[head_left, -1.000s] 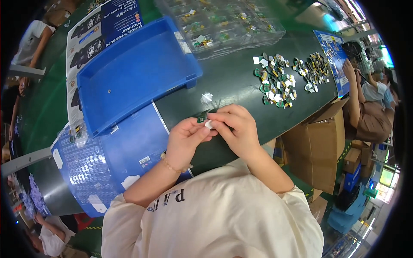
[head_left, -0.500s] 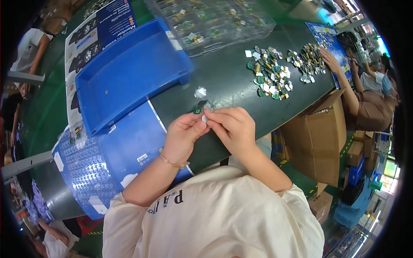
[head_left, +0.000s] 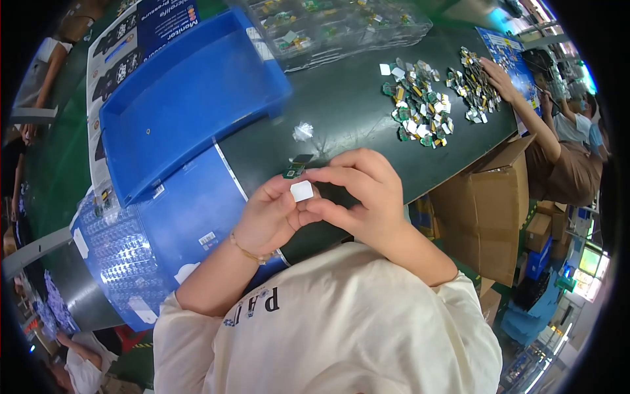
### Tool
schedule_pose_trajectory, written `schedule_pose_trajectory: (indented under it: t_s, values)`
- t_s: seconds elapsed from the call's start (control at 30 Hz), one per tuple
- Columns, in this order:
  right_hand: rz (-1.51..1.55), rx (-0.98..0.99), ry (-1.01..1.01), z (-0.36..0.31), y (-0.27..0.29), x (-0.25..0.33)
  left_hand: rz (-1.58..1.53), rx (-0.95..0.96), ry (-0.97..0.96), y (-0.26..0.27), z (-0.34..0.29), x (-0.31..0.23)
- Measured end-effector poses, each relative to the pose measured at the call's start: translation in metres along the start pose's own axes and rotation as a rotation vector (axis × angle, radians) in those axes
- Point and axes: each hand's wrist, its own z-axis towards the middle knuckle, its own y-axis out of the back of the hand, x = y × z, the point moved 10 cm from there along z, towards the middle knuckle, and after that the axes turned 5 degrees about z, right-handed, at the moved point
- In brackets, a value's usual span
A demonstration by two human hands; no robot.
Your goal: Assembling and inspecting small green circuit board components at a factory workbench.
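Observation:
Between my hands is a small green circuit board [head_left: 293,172] with a dark flap and a white square piece [head_left: 302,191] facing up. My left hand [head_left: 268,213] is closed on it, thumb at the white square's left edge and fingers partly hidden behind. My right hand [head_left: 367,190] curves around the other side, its thumb and index finger apart, their tips close to or touching the piece. Just beyond lies a crumpled bit of clear film [head_left: 303,131] on the dark green table [head_left: 341,111].
A blue tray [head_left: 190,98] stands at the left, near a clear blister tray [head_left: 125,253]. Stacked clear trays [head_left: 335,33] hold boards at the back. Loose boards [head_left: 420,105] are heaped at the right, where a co-worker's hand [head_left: 497,79] touches another pile. Cardboard box [head_left: 482,217] beside the table.
My hands have come slightly nearer and turned the board, so the white square shows more fully. My right thumb and index finger have spread apart. The view has shifted a little.

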Motion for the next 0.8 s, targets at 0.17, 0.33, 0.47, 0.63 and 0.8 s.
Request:
schedule_pose_trajectory:
  t_s: [0.17, 0.33, 0.47, 0.63, 0.8]
  values:
    - [-0.041, 0.069, 0.051, 0.001, -0.005, 0.005, 0.034, -0.031, 0.016, -0.004, 0.001, -0.001]
    - [-0.133, 0.104, 0.148, 0.002, -0.012, 0.01, 0.07, -0.094, 0.049, 0.006, 0.0, 0.003]
    - [-0.152, 0.059, 0.188, -0.002, -0.01, 0.011, 0.145, -0.19, 0.054, 0.015, -0.001, 0.003]
    - [-0.144, 0.038, 0.199, -0.006, -0.01, 0.006, 0.125, -0.225, 0.066, 0.019, -0.001, 0.003]
    - [0.011, 0.139, 0.154, 0.001, -0.014, -0.008, 0.126, -0.272, 0.066, 0.023, -0.002, 0.003]
